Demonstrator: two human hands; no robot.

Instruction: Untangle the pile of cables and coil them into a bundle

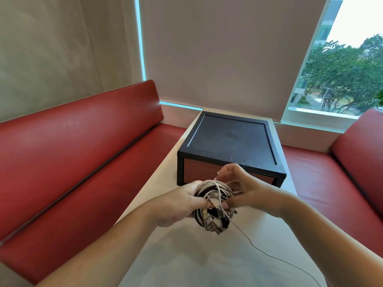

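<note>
1. A pale roller blind (217, 48) is drawn down over most of the window behind the scene.
2. Two red padded benches are seen, one on the left (72, 152) and one on the right (331, 183), with a white table (186, 255) between them.
3. A black box (230, 139) with a reddish woven front is placed at the far end of the table.
4. The left hand (182, 204) is closed around the left side of the cable bundle (213, 204). The fingers are curled behind the coil and the thumb is pressed on the strands at the front.
5. The right hand (244, 187) is held against the right side of the same bundle. The thumb is laid on the strands and the fingers are bent over the upper edge, so the coil is gripped from both sides.
6. The bundle is made of white and dark cables wound into a ring. It is held above the table, just in front of the box. The ring is turned with its open face toward the camera, and its long axis runs from the far top to the near bottom.
7. One thin white cable (248, 240) is left out of the coil. It trails from the lower right of the bundle over the table toward the near right edge.
8. A cluster of plugs (211, 224) hangs at the lower end of the bundle, pointing down; any marking on them is too small to be read.
</note>
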